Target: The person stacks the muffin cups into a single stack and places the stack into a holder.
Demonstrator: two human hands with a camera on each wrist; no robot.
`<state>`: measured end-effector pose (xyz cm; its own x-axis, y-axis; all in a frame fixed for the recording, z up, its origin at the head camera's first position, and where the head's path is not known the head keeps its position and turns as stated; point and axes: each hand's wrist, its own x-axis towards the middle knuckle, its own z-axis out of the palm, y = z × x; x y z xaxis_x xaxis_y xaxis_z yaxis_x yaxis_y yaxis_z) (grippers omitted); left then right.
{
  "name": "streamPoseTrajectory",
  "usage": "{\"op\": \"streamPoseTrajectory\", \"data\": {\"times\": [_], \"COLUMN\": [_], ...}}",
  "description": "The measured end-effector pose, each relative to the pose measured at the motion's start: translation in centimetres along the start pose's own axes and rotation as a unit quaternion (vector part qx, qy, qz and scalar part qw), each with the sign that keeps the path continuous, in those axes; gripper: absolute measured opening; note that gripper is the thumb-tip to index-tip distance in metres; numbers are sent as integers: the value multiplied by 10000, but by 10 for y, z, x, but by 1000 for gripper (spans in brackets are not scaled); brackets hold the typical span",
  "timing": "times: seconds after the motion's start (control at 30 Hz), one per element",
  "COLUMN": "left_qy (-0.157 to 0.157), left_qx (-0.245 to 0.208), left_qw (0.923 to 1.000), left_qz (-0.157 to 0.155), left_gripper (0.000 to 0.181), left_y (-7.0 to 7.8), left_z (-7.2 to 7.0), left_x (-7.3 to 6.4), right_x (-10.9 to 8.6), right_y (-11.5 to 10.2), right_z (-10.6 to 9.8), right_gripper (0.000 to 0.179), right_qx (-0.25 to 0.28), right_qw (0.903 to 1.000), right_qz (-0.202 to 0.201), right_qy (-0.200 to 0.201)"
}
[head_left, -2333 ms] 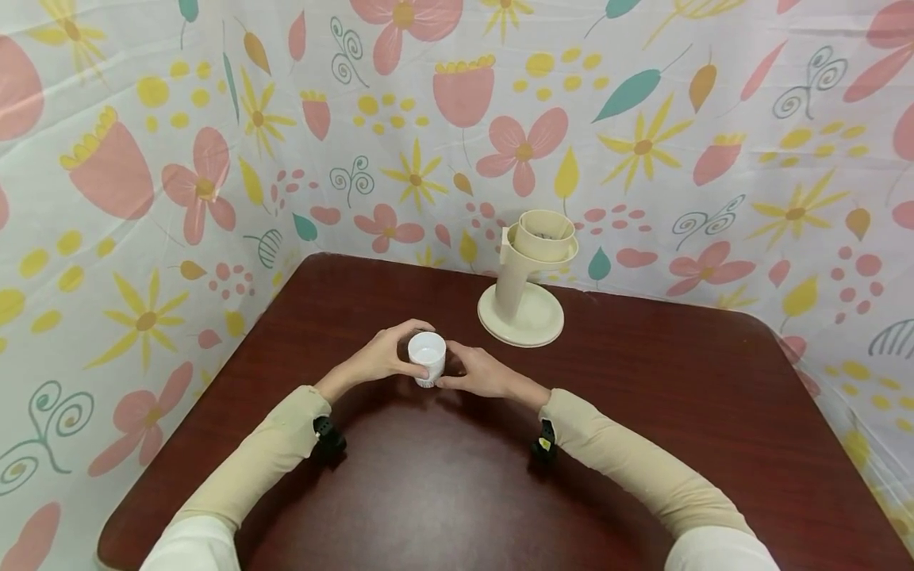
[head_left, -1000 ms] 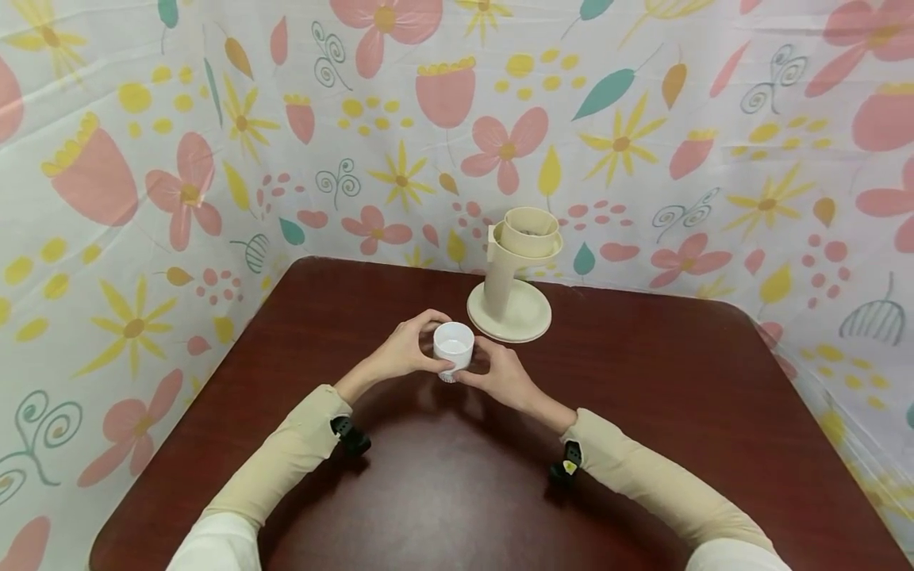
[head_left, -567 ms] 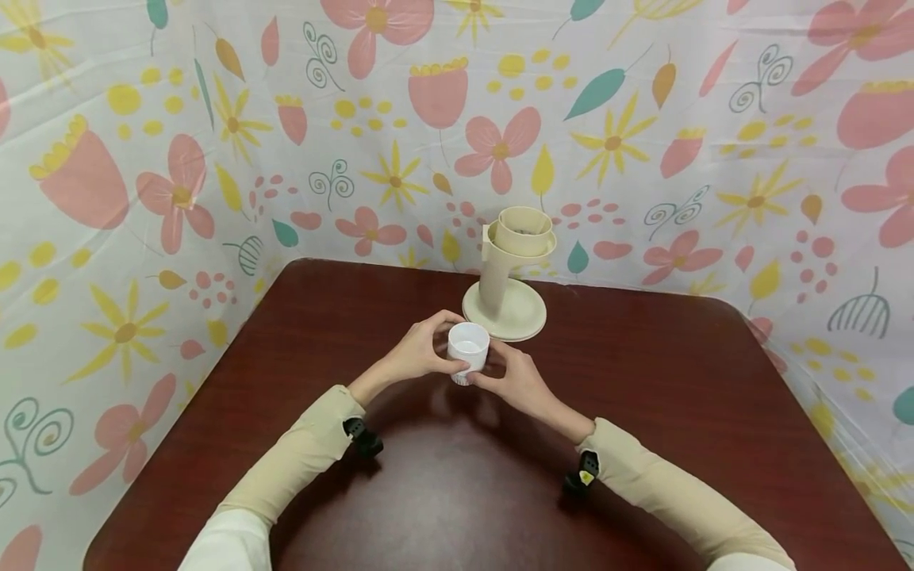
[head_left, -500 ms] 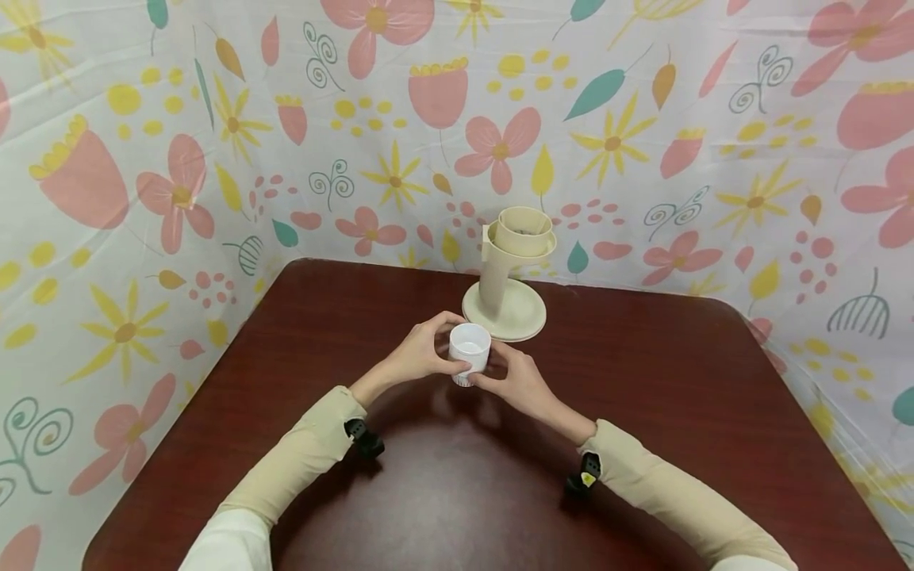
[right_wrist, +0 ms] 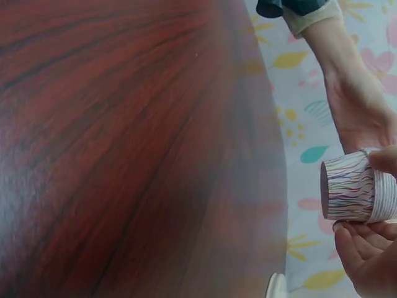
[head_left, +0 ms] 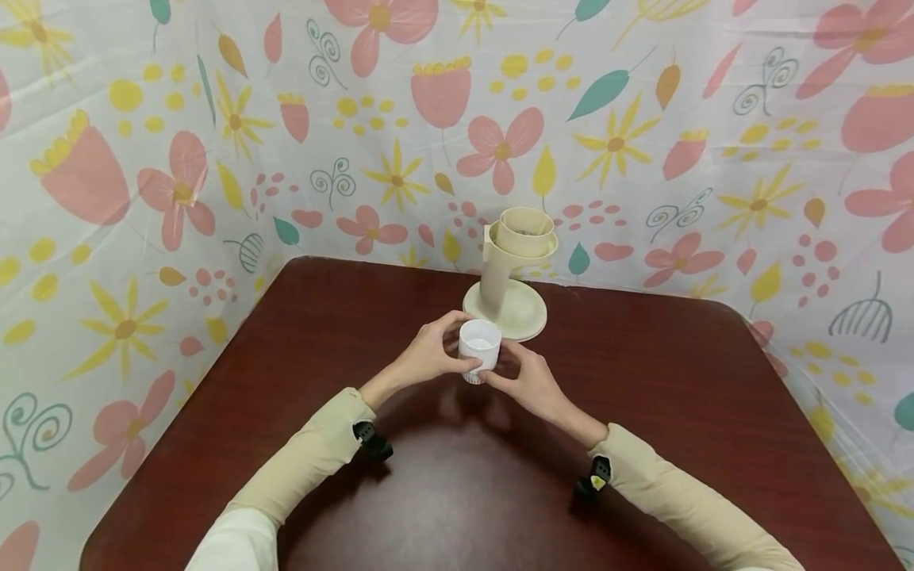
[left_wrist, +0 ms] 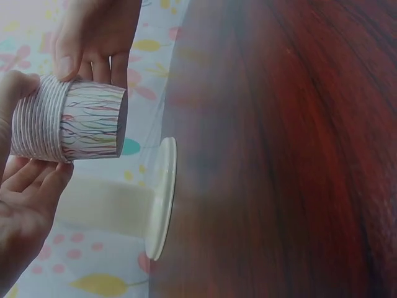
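Note:
A nested stack of paper baking cups (head_left: 480,342) is held upright above the table between both hands, in front of the cream stand. Its upper part shows many stacked rims, and coloured wavy lines mark the lowest cup (left_wrist: 93,121) in the left wrist view. My left hand (head_left: 427,350) grips the stack from the left, thumb at the near side. From the right, my right hand (head_left: 534,386) holds it with curled fingers and thumb. The cream stand (head_left: 495,281) has a round base, a leaning post and a ring-shaped holder (head_left: 527,232) on top.
The stand's round base (head_left: 524,309) rests near the back edge of the dark red-brown table (head_left: 643,381). A floral curtain (head_left: 300,71) hangs behind the table and along its left side. Dark wrist devices (head_left: 373,442) sit on both forearms.
Both hands have carried the paper baking cups to the right, closer to the stand's base. The head view has shifted slightly. Both grips stay on the stack.

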<state>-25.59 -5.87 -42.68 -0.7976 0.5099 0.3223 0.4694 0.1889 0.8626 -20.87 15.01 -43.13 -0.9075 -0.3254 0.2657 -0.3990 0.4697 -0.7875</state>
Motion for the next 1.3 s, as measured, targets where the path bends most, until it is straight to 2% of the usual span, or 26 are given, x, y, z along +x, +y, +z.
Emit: {"op": "streamPoseTrajectory", "data": {"times": [0.23,0.37,0.53,0.63,0.73,0.8,1.0,1.2,1.3], "left_qy": [154,218,247,227,210,237,321,314,375], "left_qx": [-27,120,236,0,-275,-345,-200,-301,-315], "left_qw": [9999,9996,9992,9996,9993,9991,9992,9990,9987], "left_qz": [42,139,216,170,116,113,103,95,165], "left_gripper": [59,59,61,62,63,63,67,64,62], "left_y": [3,3,3,4,5,6,5,5,5], "left_z": [4,6,9,12,14,15,15,16,16], "left_x": [6,10,15,19,23,26,31,34,37], "right_x": [4,5,2,0,1,3,13,15,16], "right_y": [7,8,-13,-27,-29,-23,11,17,9], "right_z": [-6,-11,-20,-25,-28,-29,-26,-27,-31], "right_gripper": [49,49,47,46,47,50,55,54,54], "right_qx": [69,77,53,28,28,46,103,124,148], "right_qw": [9999,9999,9998,9998,9995,9993,9990,9988,9988], "right_qz": [9,22,56,-3,13,24,113,-7,-51], "right_qy": [93,145,184,221,304,357,421,464,474]}}
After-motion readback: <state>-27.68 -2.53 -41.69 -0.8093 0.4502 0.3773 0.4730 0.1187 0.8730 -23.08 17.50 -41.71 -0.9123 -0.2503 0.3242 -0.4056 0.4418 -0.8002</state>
